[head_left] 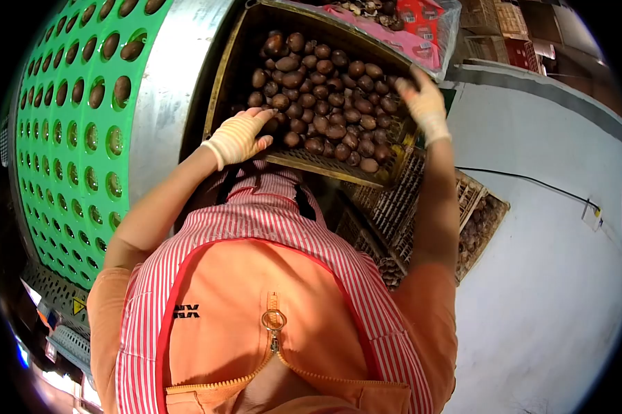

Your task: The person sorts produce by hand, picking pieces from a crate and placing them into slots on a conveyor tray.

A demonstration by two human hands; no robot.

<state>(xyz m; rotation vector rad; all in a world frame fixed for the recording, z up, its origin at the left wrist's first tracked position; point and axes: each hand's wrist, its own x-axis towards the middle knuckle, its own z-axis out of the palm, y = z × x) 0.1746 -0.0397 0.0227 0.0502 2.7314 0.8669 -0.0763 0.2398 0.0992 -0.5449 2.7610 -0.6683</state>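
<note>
A yellow-brown plastic crate in front of me holds many dark brown-purple round fruits, which look like passion fruits. My left hand, in a pale fingerless-style glove, lies over the crate's near left rim. Its fingers reach out above the fruits, with the thumb apart, and no fruit shows in it. At the crate's right side is my right hand, gloved the same way. Its fingers are apart and slightly blurred, next to the rim; whether they touch it I cannot make out.
To the left stands a green cupped conveyor with fruits in its upper cups, edged by a metal panel. Stacked crates with more fruits sit low right, beside a pale wall. Pink and red packaging lies beyond the crate.
</note>
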